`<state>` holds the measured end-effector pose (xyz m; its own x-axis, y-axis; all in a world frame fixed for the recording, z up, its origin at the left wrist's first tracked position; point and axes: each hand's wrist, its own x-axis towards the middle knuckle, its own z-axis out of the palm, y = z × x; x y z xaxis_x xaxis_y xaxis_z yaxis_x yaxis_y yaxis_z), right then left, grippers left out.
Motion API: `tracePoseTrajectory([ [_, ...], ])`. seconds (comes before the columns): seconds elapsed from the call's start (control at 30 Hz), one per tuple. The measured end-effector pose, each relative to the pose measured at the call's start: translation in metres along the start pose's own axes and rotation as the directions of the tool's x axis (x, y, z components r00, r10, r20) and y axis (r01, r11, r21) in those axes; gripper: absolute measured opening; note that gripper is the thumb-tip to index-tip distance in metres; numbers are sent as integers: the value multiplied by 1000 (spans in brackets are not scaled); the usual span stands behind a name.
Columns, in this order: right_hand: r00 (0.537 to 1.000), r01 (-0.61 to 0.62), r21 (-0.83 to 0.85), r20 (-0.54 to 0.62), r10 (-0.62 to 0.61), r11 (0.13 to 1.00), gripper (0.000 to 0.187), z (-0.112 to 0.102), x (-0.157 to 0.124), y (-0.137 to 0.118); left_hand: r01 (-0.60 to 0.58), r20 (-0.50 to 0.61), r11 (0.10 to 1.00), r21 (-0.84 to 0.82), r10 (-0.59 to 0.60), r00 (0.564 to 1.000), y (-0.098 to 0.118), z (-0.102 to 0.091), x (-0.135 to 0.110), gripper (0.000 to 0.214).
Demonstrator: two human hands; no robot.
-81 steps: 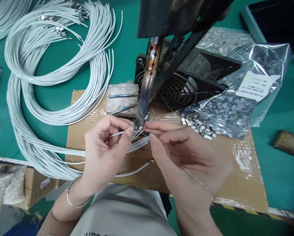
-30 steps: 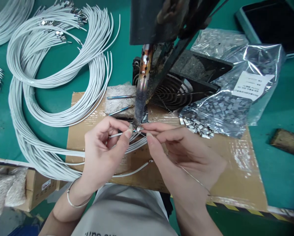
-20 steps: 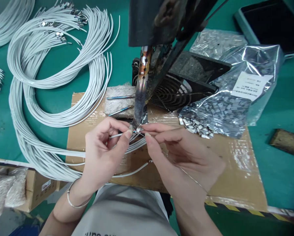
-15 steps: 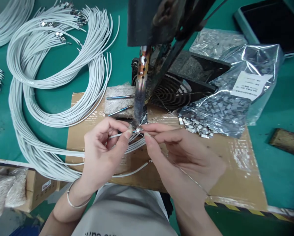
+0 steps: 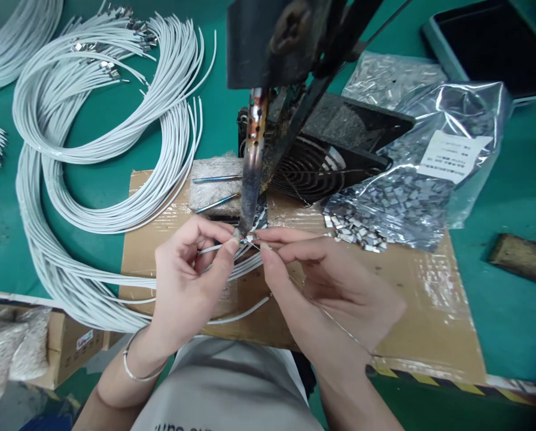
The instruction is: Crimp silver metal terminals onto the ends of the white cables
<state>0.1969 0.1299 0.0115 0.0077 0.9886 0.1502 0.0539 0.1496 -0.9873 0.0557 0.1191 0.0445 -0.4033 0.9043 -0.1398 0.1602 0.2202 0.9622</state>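
My left hand (image 5: 194,281) pinches a white cable (image 5: 209,249) between thumb and forefinger, close to its end. A small shiny metal piece (image 5: 250,238) sits at that end, right under the tip of a mounted soldering iron (image 5: 252,167). Between the thumb and fingers of my right hand (image 5: 328,287) is a thin solder wire (image 5: 345,331), which trails back across the palm toward the wrist. Its front end reaches the metal piece and iron tip. The exact contact is too small to make out. More white cables (image 5: 250,266) lie beneath my fingers.
Coiled bundles of white cable (image 5: 55,137) fill the left. A black fan (image 5: 313,170) stands behind the iron. Small metal pieces (image 5: 358,232) spill from a plastic bag (image 5: 469,120) onto the cardboard (image 5: 411,299). Two blue metal rods (image 5: 216,203) rest beside the iron; a brown block (image 5: 523,258) lies right.
Both hands stay at the iron tip with almost no movement. The view has shifted slightly, and my right hand sits a little further left in it.
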Motion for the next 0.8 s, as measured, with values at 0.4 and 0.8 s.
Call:
tracePoseTrajectory([
  [0.4,1000,21,-19,-11,-22,1000,22,0,-2,0,-58,6,998,12,58,998,-5,-3,-2,11],
  [0.8,995,103,-71,4,-103,992,24,1,-2,0,-81,10,997,20,81,997,-4,-4,-2,12],
])
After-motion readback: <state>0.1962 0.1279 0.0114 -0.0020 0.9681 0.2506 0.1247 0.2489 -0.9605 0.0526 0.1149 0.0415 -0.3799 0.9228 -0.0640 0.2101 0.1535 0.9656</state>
